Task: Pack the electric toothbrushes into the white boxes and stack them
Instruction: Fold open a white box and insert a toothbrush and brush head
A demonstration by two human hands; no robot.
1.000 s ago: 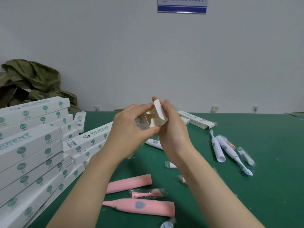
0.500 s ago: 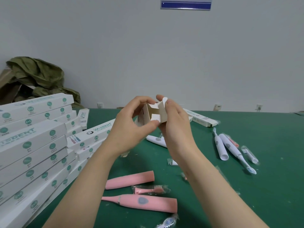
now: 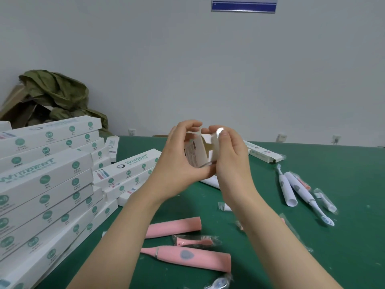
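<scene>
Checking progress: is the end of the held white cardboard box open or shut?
Open: the white cardboard box shows brown inside between untucked flaps; left hand and right hand hold it.

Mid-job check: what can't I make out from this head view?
Head view:
Inside of white box: hidden by left hand, right hand and its flaps; contents unknown.
Stack of boxes: cut off by left and bottom edges.
Wall sign: cut off by top edge, print too small.

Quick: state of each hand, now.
Left hand: grips the box.
Right hand: pinches the same box at its open end flap.
</scene>
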